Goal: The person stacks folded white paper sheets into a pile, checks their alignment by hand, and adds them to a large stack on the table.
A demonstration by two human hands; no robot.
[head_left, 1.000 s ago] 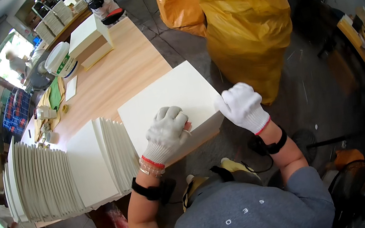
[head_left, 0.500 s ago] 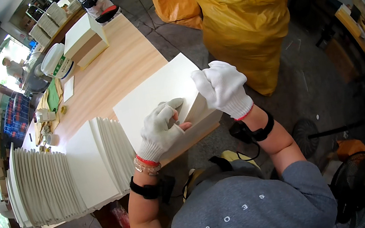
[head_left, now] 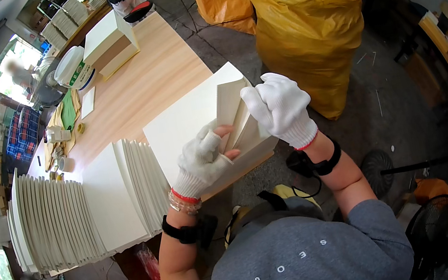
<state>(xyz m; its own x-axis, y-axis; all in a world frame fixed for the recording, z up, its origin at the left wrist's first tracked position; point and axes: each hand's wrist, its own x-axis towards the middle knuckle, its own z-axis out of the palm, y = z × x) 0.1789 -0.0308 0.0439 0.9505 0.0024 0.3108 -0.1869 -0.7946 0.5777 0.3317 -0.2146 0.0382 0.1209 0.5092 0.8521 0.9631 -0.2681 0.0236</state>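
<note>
A thick stack of large white sheets lies at the table's near right corner. Part of its right side is raised as a narrow white flap, with a thin gap showing beneath. My left hand wears a white knit glove with bare thumb and fingertip showing. It rests on the stack, its fingers curled at the flap's lower end. In a white glove too, my right hand is closed in a fist at the flap's right edge. Its fingertips are hidden.
White stacked pieces stand in a fanned row at left. On the wooden table are another block of sheets, a white bucket and tape rolls. Large yellow sacks stand beyond; a fan is at lower right.
The flap has come up from the stack and stands tilted. My left fingers, stretched along the sheet before, are now curled by it. My right fist stays at the edge.
</note>
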